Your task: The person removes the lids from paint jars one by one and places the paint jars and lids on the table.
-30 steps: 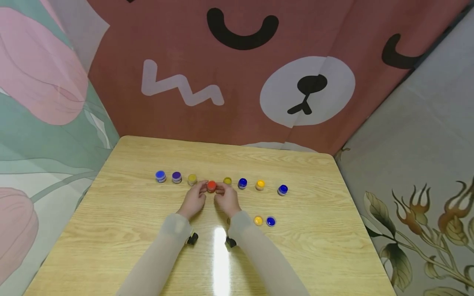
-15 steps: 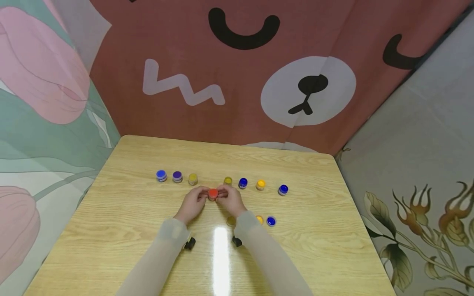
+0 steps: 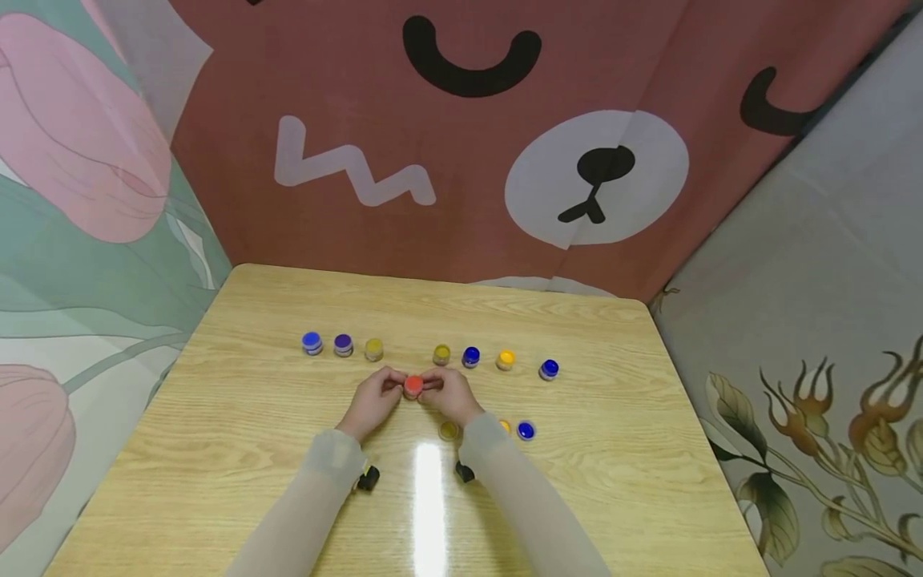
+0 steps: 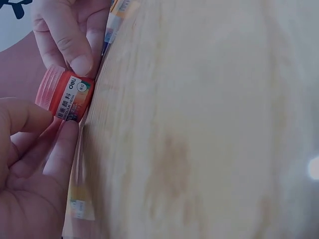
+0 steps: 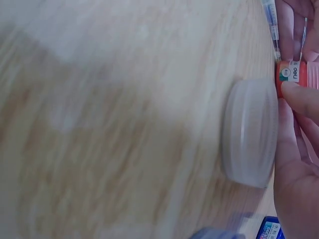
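Red jar [image 3: 413,385]: upright between our hands, olive jar [image 3: 441,355] at 1 o'clock | Grip: left hand [image 3: 373,400] pinching from 9 o'clock, right hand [image 3: 451,396] from 3 | Technique: we judge even, opposed pressure steadiest.

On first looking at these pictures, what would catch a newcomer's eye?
Probably the big cartoon animal face rising behind the wood-grain table comes first. Next is the red paint jar, pinched by the left hand and right hand, in front of a row of other paint jars.
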Demonstrator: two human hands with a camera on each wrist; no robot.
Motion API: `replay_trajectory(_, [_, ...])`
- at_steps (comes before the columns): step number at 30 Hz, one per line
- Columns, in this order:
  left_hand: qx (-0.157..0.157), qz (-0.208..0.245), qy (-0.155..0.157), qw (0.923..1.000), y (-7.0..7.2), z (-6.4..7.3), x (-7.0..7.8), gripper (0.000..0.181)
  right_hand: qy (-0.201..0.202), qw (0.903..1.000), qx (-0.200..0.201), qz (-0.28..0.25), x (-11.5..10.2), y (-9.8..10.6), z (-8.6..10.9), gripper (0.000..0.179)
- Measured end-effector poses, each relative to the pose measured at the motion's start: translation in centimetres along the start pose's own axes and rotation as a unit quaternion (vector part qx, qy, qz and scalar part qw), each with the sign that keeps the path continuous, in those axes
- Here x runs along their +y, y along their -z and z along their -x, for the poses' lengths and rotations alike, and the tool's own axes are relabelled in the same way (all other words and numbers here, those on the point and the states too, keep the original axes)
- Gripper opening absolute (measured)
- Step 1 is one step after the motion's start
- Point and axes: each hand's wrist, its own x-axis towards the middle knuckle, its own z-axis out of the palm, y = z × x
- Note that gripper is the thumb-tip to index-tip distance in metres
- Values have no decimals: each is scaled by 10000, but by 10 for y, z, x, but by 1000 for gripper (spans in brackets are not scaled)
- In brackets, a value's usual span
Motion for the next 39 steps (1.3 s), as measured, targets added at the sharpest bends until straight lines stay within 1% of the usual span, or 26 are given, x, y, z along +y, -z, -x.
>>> replay_trajectory(3, [21,74,-25,10000,-1,1,0,16,5,10000,-71,39,-1,1,0,28])
replay_trajectory(6, [-2,170,-95,9998,-2,2,1,23,18,9999,-137,8,-1,2,0,28])
replay_trajectory(9, [-66,242,-200,9995,-2,2,0,32,-16,9999,-124,-27,-1,1,0,28])
replay_trajectory(12, [-138,266,-195,9994,-1,2,-1,36,-77,9999,-68,-69,-1,1,0,28])
replay_trajectory(19, [-311,220,-241,9990,2,0,-9,33,6,10000,21,23,3,0,-1,26])
replay_trajectory(25, [-472,242,-180,9984,5,0,-11,32,-34,10000,39,28,4,0,-2,27])
replay_trajectory(31, [-557,177,-219,9981,6,-2,-14,31,-76,10000,24,-35,3,0,-2,27])
replay_trajectory(35, [-599,126,-304,9977,6,-2,-15,31,-82,10000,35,11,3,1,-3,27])
replay_trajectory(39, [-605,102,-297,9977,6,-2,-15,30,-82,10000,23,50,3,1,-3,27])
